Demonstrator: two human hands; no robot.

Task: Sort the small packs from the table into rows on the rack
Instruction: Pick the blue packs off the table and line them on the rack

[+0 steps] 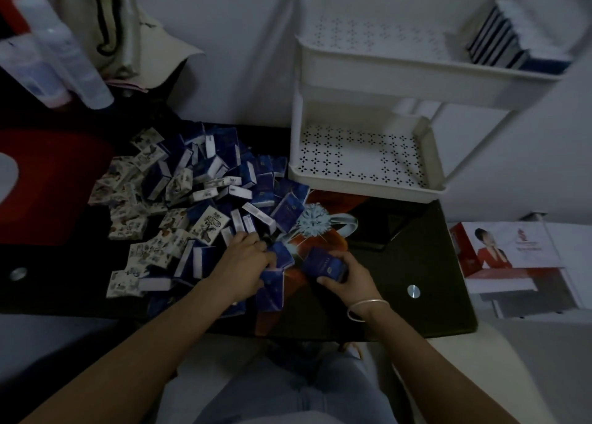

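I see the right hand (347, 277) clamped round a stack of blue packs (322, 263). Just left of it, the left hand (243, 263) curls onto the near edge of the pile (198, 180), and I cannot tell whether it grips 1. Beyond the held stack stands the rack (362, 187), with 1 row of packs (499, 35) on its upper tray.

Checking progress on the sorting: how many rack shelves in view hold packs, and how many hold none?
Upper white perforated plastic rack shelf, holding a row of small dark blue packs: 1
Lower white shelf, no packs visible: 1
Total shelves in view: 2
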